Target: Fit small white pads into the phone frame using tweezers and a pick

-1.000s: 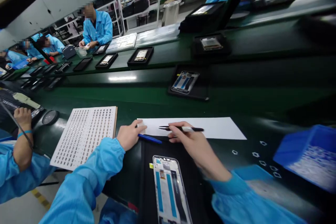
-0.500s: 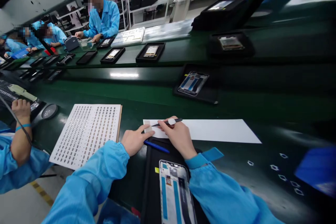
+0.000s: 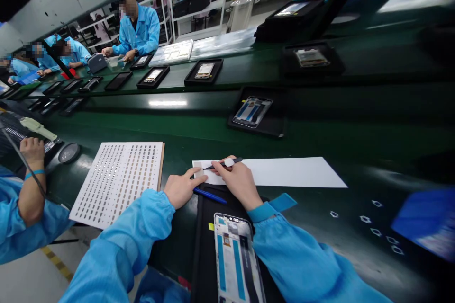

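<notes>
My right hand (image 3: 239,181) pinches dark tweezers (image 3: 232,163), their tips down at the left end of a long white paper strip (image 3: 284,171). Thumb and forefinger of my left hand (image 3: 181,190) lie apart on that same end, around a small pale patch (image 3: 198,164). What the tweezer tips touch is too small to make out. Just below my fingers lies a blue pen (image 3: 210,195). Nearer me, an opened phone frame (image 3: 237,258) with blue strips rests in a black tray (image 3: 204,227), partly under my right sleeve.
Left of my hands lies a white sheet (image 3: 115,184) with rows of small parts. Small outlined pieces (image 3: 365,219) and a blue item (image 3: 426,220) are at the right. Another tray (image 3: 273,120) holds a phone frame ahead. A co-worker's arm (image 3: 33,189) is at far left.
The tray with the phone frame on the bench ahead has shifted left. My hands keep nearly the same pose at the strip's left end; the view has moved slightly.
</notes>
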Demonstrator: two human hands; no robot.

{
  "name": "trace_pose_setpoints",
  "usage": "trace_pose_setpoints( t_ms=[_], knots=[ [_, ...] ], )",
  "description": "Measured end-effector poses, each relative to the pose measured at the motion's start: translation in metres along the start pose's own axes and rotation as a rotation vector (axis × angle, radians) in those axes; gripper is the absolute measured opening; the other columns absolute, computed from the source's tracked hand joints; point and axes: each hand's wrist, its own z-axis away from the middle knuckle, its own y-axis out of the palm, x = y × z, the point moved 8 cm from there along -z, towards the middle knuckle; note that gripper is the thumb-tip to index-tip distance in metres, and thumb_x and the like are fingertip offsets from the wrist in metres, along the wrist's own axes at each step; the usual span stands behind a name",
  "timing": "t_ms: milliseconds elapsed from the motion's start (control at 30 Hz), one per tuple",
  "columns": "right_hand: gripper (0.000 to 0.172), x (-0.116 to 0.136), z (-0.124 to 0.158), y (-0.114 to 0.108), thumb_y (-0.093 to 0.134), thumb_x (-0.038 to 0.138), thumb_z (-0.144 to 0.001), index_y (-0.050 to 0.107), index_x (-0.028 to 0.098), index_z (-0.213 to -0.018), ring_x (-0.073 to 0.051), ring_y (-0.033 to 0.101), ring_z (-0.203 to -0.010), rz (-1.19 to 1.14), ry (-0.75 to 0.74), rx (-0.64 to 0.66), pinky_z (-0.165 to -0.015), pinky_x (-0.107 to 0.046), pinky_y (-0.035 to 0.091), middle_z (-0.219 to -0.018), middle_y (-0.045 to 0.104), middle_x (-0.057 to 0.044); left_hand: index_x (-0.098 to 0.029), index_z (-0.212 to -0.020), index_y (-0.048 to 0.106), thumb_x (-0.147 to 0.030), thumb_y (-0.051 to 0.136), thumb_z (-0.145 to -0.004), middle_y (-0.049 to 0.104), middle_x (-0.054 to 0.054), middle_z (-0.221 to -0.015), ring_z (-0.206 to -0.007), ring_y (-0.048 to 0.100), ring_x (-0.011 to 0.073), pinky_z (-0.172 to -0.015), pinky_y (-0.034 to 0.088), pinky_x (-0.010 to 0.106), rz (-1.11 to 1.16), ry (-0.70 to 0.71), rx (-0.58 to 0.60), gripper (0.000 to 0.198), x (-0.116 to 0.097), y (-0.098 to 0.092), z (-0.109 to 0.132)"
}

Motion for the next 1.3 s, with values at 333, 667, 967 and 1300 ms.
trace_pose_setpoints(
  t_ms=[333, 667, 967, 1300],
  knots=[
    [0.044, -0.001, 0.037, -0.057, 0.070, 0.059, -0.068, 0.061, 0.017, -0.072, -0.026, 0.069, -0.071, -0.206, 0.001, -0.138, -0.047, -0.024, 0.046, -0.067, 0.068, -0.010, -0.036, -0.132, 0.054, -0.007, 0.051, -0.086, 0.044, -0.002, -0.148, -0.110, 0.063, 0.0225, -0.085, 0.058, 0.035, 0.169, -0.054, -0.099, 0.055, 0.012, -0.005, 0.002],
    [0.048, -0.030, 0.094, -0.093, 0.075, 0.061, -0.067, 0.064, 0.014, -0.068, -0.015, 0.055, -0.046, -0.150, 0.065, -0.131, -0.039, -0.023, 0.041, -0.063, 0.065, -0.009, -0.025, -0.108, 0.068, -0.022, 0.052, -0.092, 0.069, 0.000, -0.108, -0.099, 0.066, 0.0158, -0.093, 0.052, 0.028, 0.619, 0.118, -0.319, 0.023, -0.032, -0.036, 0.003],
    [0.032, -0.020, 0.010, -0.068, 0.074, 0.046, -0.071, 0.059, 0.018, -0.072, -0.024, 0.068, -0.064, -0.166, 0.027, -0.114, -0.054, -0.029, 0.053, -0.064, 0.068, -0.007, -0.032, -0.124, 0.060, -0.032, 0.040, -0.100, 0.061, 0.001, -0.125, -0.096, 0.067, 0.0152, -0.073, 0.054, 0.025, 0.156, 0.007, -0.162, 0.031, -0.036, -0.019, -0.014],
    [0.019, -0.026, 0.004, -0.063, 0.072, 0.032, -0.074, 0.060, 0.017, -0.071, -0.023, 0.068, -0.065, -0.125, 0.027, -0.101, -0.060, -0.029, 0.054, -0.062, 0.067, -0.005, -0.035, -0.138, 0.045, -0.048, 0.051, -0.093, 0.057, 0.007, -0.115, -0.089, 0.067, 0.0227, -0.071, 0.053, 0.031, -0.106, 0.050, 0.069, 0.048, -0.053, -0.024, -0.030]
  ],
)
